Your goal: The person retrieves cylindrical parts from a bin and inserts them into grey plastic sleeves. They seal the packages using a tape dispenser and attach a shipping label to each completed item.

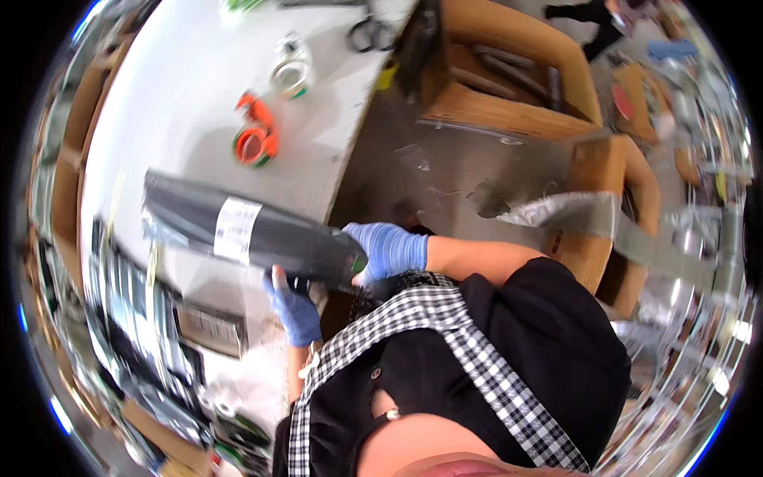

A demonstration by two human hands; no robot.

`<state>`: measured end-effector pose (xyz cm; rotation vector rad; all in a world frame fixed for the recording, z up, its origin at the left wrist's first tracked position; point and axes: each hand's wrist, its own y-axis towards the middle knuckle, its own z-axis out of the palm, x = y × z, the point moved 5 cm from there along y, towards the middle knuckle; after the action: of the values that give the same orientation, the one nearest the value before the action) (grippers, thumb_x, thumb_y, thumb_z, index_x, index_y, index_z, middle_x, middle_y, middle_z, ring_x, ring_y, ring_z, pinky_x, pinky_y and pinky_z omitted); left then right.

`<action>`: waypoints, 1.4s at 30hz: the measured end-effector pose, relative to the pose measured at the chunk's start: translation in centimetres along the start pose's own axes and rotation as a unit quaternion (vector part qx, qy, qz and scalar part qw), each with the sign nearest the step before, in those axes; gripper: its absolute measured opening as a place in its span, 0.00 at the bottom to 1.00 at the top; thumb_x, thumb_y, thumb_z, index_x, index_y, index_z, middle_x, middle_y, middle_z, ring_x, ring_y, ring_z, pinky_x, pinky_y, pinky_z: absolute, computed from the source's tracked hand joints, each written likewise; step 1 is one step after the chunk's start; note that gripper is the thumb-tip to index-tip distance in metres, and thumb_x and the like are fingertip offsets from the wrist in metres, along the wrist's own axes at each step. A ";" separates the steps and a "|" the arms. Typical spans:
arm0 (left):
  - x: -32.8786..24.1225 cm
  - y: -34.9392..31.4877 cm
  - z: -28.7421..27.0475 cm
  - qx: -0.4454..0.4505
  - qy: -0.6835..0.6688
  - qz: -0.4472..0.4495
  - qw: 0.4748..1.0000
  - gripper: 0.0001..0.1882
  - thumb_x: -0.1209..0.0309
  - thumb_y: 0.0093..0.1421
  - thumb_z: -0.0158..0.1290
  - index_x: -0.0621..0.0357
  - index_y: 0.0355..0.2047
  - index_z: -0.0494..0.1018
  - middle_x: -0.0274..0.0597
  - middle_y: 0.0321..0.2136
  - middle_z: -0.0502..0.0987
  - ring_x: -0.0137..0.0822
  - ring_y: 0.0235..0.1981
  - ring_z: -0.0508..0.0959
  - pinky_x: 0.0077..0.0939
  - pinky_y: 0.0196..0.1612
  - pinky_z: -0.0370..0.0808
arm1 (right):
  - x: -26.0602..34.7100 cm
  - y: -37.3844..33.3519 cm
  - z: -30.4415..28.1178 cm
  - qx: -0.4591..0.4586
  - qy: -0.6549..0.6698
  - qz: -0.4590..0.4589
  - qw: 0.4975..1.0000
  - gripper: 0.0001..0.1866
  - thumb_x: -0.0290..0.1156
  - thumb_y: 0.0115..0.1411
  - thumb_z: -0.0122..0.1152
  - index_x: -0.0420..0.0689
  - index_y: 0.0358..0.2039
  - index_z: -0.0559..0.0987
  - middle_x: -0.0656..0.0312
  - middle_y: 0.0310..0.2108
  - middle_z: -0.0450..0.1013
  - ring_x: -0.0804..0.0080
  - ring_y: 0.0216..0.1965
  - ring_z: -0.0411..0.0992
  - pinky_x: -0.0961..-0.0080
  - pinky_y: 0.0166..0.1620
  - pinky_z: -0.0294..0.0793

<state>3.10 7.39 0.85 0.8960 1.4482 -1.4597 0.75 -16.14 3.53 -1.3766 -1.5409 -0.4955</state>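
Observation:
A long dark package (298, 238) in shiny plastic wrap, with a white label (236, 230), lies across my two gloved hands, its far end over the white table. My right hand (389, 248), in a blue glove, is closed around the package's right end. Along its near edge, my left hand (296, 312), also blue-gloved, grips from below with fingers partly hidden by the wrap. What is inside the package cannot be made out.
On the white table (191, 87) sit an orange tape dispenser (256, 135), a pale tape dispenser (292, 70), black-handled scissors (371, 34) and a small box (211, 327). Wrapped packages (131, 310) lie at left. Open cardboard boxes (517, 107) stand at right; a person (604, 20) is beyond.

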 end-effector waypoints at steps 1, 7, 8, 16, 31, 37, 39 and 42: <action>-1.4 -1.3 1.7 -0.010 -0.036 0.009 0.999 0.32 0.52 0.61 0.57 0.62 0.56 0.63 0.44 0.45 0.71 0.36 0.46 0.71 0.33 0.53 0.68 | 0.0 -0.7 -0.3 -0.016 0.001 -0.003 1.000 0.39 0.43 0.38 0.76 0.38 0.49 0.71 0.43 0.39 0.76 0.46 0.44 0.74 0.62 0.48 0.74; -9.7 -2.7 11.6 0.396 0.002 0.240 0.886 0.50 0.55 0.55 0.63 0.62 0.68 0.49 0.52 0.64 0.59 0.45 0.62 0.64 0.41 0.65 0.58 | -3.1 -9.7 -2.7 -0.329 0.195 -0.081 0.920 0.48 0.38 0.37 0.82 0.41 0.57 0.65 0.55 0.49 0.71 0.66 0.52 0.70 0.68 0.55 0.69; -11.3 -3.4 13.2 0.429 0.034 0.268 0.862 0.49 0.55 0.55 0.63 0.63 0.68 0.50 0.52 0.63 0.60 0.45 0.63 0.64 0.41 0.65 0.57 | -3.5 -11.9 -4.0 -0.391 0.212 -0.073 0.893 0.51 0.38 0.37 0.83 0.40 0.60 0.64 0.57 0.53 0.69 0.68 0.55 0.66 0.69 0.58 0.65; -9.6 -4.4 16.2 0.579 0.138 0.246 0.765 0.31 0.71 0.60 0.57 0.64 0.62 0.61 0.50 0.61 0.65 0.44 0.64 0.64 0.38 0.66 0.59 | -10.8 -35.6 -20.6 -0.827 0.367 -0.035 0.425 0.17 0.48 0.63 0.55 0.47 0.40 0.76 0.65 0.32 0.72 0.76 0.32 0.70 0.77 0.35 0.69; -1.7 -3.4 4.5 0.293 0.168 0.031 0.941 0.19 0.77 0.62 0.53 0.64 0.55 0.70 0.44 0.52 0.75 0.34 0.54 0.74 0.30 0.59 0.69 | -14.0 -7.6 -1.0 -0.308 0.209 0.145 0.917 0.13 0.35 0.61 0.61 0.41 0.42 0.79 0.57 0.38 0.79 0.70 0.41 0.77 0.72 0.46 0.75; -1.2 -3.9 -0.3 0.139 0.273 0.063 0.950 0.19 0.73 0.61 0.57 0.54 0.53 0.73 0.44 0.46 0.78 0.35 0.49 0.76 0.29 0.52 0.72 | -4.4 2.2 -4.4 -0.189 0.102 -0.002 0.977 0.09 0.25 0.61 0.60 0.41 0.42 0.79 0.63 0.36 0.79 0.79 0.37 0.76 0.81 0.42 0.75; -1.4 -3.6 -1.1 0.054 0.299 0.125 0.945 0.20 0.71 0.57 0.60 0.54 0.51 0.74 0.46 0.42 0.77 0.43 0.45 0.77 0.34 0.47 0.74 | -2.2 5.6 -5.6 -0.137 0.014 -0.047 0.989 0.10 0.24 0.60 0.59 0.40 0.43 0.79 0.59 0.37 0.79 0.75 0.38 0.77 0.78 0.43 0.75; -1.9 -2.5 -2.5 -0.065 0.354 0.173 0.917 0.22 0.71 0.55 0.60 0.53 0.51 0.74 0.47 0.43 0.76 0.48 0.45 0.75 0.39 0.48 0.74 | 1.5 10.9 -6.3 -0.068 -0.079 -0.161 0.981 0.10 0.23 0.59 0.60 0.39 0.42 0.79 0.56 0.38 0.78 0.69 0.39 0.77 0.74 0.46 0.75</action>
<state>1.28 9.87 3.42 1.6041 1.7460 -0.7818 13.30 -17.40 4.43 -1.2969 -1.9046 -0.7140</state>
